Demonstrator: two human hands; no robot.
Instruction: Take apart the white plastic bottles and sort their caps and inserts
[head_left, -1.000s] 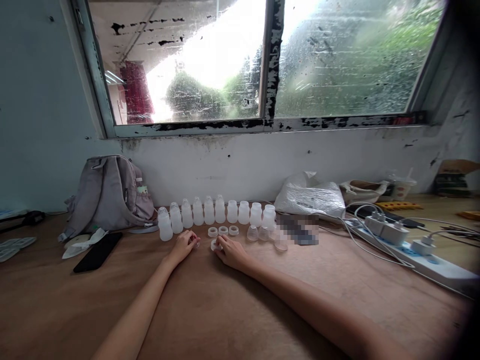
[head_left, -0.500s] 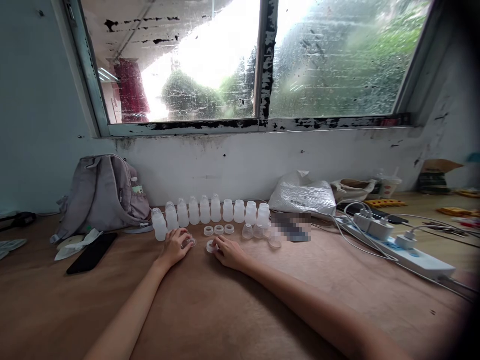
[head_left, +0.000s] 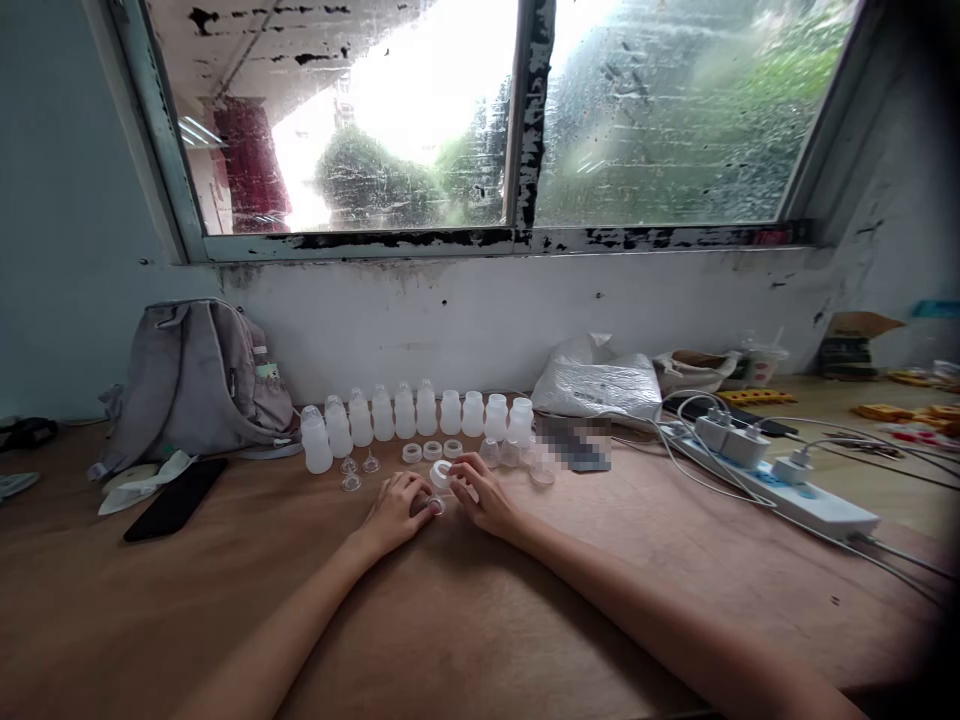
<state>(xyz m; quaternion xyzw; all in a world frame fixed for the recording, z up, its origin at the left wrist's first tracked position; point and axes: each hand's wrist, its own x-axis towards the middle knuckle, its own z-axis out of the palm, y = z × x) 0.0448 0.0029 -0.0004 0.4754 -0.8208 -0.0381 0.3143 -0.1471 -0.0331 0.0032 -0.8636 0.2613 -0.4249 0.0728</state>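
Note:
My left hand (head_left: 397,510) has its fingers closed on a clear silicone bottle nipple (head_left: 436,506) close to the tabletop. Just above and beside it, my right hand (head_left: 484,497) pinches a white bottle collar ring (head_left: 440,474), tilted up off the table. Three more clear nipples, one of them the front nipple (head_left: 350,482), stand left of my hands. Behind my hands lie three loose collar rings (head_left: 432,451). A row of frosted baby bottles (head_left: 383,415) stands at the back; those on the left are topped, the open bottles (head_left: 472,415) on the right are bare-necked. Clear dome caps (head_left: 510,455) sit right of my right hand.
A grey backpack (head_left: 195,380) and a black phone (head_left: 176,500) lie on the left of the wooden table (head_left: 420,620). A silvery bag (head_left: 596,385) rests against the wall. On the right, a white power strip (head_left: 817,507) trails cables.
My left hand has moved right with a nipple, uncovering the nipples left standing. My right hand has lifted and tilted the collar ring, bringing it close to the nipple.

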